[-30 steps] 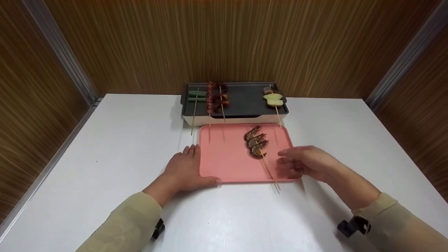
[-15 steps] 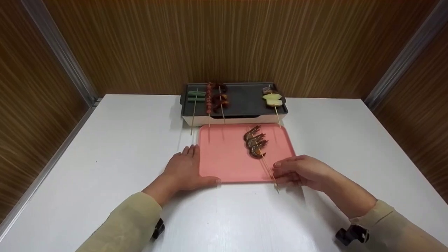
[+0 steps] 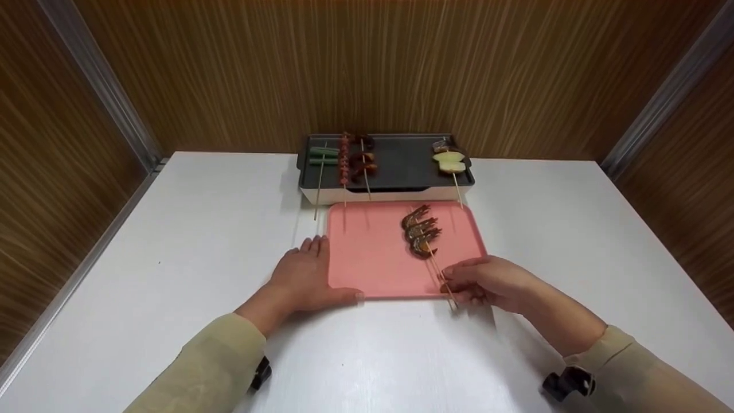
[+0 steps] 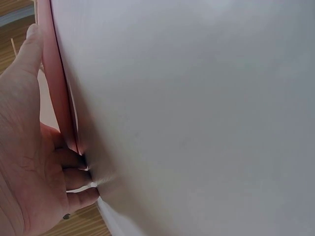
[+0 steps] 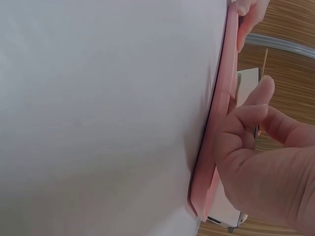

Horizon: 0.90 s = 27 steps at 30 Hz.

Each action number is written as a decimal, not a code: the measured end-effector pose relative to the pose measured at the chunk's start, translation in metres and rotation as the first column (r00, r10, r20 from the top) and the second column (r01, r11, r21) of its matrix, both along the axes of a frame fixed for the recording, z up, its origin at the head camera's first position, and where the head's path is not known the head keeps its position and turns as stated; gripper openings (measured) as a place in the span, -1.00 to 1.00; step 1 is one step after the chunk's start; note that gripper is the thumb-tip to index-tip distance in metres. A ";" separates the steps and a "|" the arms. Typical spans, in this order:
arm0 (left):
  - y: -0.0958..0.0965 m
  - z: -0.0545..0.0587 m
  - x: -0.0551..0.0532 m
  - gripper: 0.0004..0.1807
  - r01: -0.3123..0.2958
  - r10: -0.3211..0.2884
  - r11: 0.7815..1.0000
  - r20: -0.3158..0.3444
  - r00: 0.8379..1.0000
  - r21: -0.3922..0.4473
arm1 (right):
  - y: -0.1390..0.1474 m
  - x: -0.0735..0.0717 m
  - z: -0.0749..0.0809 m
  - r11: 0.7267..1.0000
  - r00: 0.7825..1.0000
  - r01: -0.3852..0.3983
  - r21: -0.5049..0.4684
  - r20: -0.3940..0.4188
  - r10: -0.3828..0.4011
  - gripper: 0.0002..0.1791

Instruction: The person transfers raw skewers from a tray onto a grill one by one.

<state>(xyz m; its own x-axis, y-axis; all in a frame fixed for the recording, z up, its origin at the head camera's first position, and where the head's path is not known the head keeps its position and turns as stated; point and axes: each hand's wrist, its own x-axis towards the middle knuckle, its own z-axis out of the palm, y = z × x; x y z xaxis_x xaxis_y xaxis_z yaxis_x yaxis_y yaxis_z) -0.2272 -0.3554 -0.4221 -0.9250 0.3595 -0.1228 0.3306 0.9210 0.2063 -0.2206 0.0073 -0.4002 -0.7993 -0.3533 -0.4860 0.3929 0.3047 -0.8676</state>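
A pink tray [image 3: 373,264] lies on the white table, with a skewer of brown shrimp [image 3: 420,231] on its right half. The bare stick of this skewer slants over the tray's front edge. My right hand [image 3: 496,282] pinches that stick near its lower end, thumb and fingertips meeting at it over the tray's front right corner. At the front left corner my left hand [image 3: 299,282] rests with straight fingers along the side rim and the thumb on the front rim. The left wrist view shows these fingers [image 4: 74,179] against the tray's side, with nothing gripped.
Behind the tray stands a black-topped grill [image 3: 401,163] with a pale base. It bears a green vegetable skewer [image 3: 324,158], a red beaded skewer [image 3: 343,163], a dark red skewer [image 3: 362,163] and a pale-slice skewer [image 3: 451,162]. Wood-grain walls [image 3: 367,69] enclose the table.
My right hand has come leftward and down onto the stick of the shrimp skewer, its fingers closing on it. The left hand and the tray have stayed in place.
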 end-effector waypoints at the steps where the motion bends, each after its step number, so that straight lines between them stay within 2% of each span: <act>1: 0.000 0.000 0.000 0.54 0.001 -0.001 1.000 0.000 1.000 -0.003 | 0.000 0.000 0.000 1.000 1.000 0.007 -0.002 0.000 -0.007 -0.66; 14: 0.001 0.003 0.000 0.54 0.000 0.000 1.000 0.006 1.000 -0.022 | -0.006 0.005 0.002 0.996 0.996 0.089 -0.021 -0.030 -0.089 -0.63; 27: 0.002 0.002 0.000 0.53 -0.006 0.006 1.000 0.010 1.000 -0.024 | -0.005 0.011 0.001 0.995 0.995 0.086 -0.042 -0.051 -0.088 -0.66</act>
